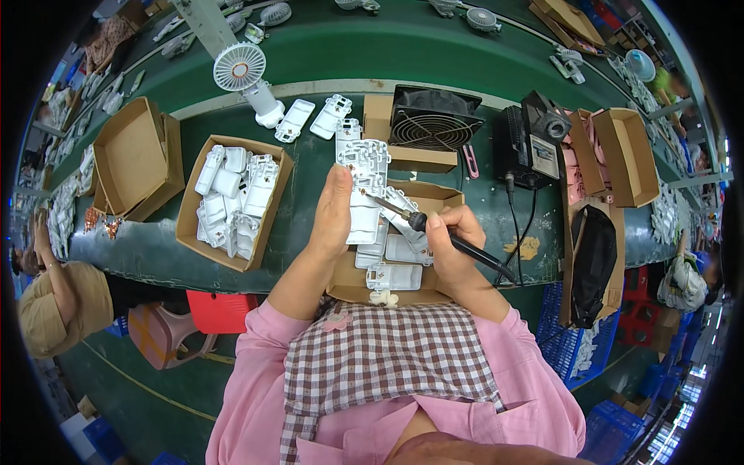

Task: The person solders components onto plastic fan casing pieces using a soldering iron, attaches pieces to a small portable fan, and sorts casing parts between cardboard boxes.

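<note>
My left hand grips a white plastic housing by its left edge, holding it up over an open cardboard box. In my right hand is a soldering iron with a black handle, gripped like a pen. Its metal tip points left and reaches the inner face of the housing; whether it touches is too small to tell. More white housings lie in the box beneath my hands. Two other white housings rest on the bench beyond, to the left.
A cardboard box of white plastic parts stands left, beside empty box trays. Beyond are a white handheld fan and a black cooling fan. Right are a black soldering station with its cable and a black pouch.
</note>
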`<state>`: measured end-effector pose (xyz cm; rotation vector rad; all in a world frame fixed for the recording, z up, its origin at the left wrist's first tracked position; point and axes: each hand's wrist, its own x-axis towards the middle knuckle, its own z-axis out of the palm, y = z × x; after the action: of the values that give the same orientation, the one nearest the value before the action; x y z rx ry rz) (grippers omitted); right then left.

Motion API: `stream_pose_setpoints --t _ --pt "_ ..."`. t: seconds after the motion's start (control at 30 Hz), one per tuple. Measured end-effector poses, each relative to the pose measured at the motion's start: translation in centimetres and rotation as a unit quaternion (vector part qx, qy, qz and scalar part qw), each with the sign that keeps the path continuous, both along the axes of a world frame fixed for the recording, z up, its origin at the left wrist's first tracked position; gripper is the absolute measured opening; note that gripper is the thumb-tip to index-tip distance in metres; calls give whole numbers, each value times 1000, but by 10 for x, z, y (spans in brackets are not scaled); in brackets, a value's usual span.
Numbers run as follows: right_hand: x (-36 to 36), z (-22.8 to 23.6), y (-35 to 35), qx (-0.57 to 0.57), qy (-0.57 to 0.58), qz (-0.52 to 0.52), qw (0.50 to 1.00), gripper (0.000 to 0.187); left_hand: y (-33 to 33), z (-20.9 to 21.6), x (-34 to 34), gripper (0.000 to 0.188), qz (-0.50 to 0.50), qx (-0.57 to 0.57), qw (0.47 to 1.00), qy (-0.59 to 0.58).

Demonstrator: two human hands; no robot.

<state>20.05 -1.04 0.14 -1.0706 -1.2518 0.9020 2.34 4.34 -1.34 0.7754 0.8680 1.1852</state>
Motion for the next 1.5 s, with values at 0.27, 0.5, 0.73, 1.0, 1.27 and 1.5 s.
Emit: stream_pose_setpoints --t 0.27,0.5,0.73,1.0,1.27,1.5 --pt "0 3 0 -13 -14 -2 1000 16 -1 5 -1 48 -11 -10 999 -42" --pt "-1 -1 1 26 -10 -4 1000 16 0 4 0 63 -17 -8 1000 -21" --pt "0 1 0 -7 12 -2 1000 17 -2 5 0 63 -22 -15 1000 -12" --pt "-1 2 1 -1 9 6 1000 16 -3 6 0 64 -24 -14 1000 -7" --pt "-1 1 2 1 -3 8 1000 16 -2 6 2 64 -14 -12 1000 1" --pt "-2 2 1 0 6 4 1000 16 -3 10 0 63 -30 -14 999 -12"
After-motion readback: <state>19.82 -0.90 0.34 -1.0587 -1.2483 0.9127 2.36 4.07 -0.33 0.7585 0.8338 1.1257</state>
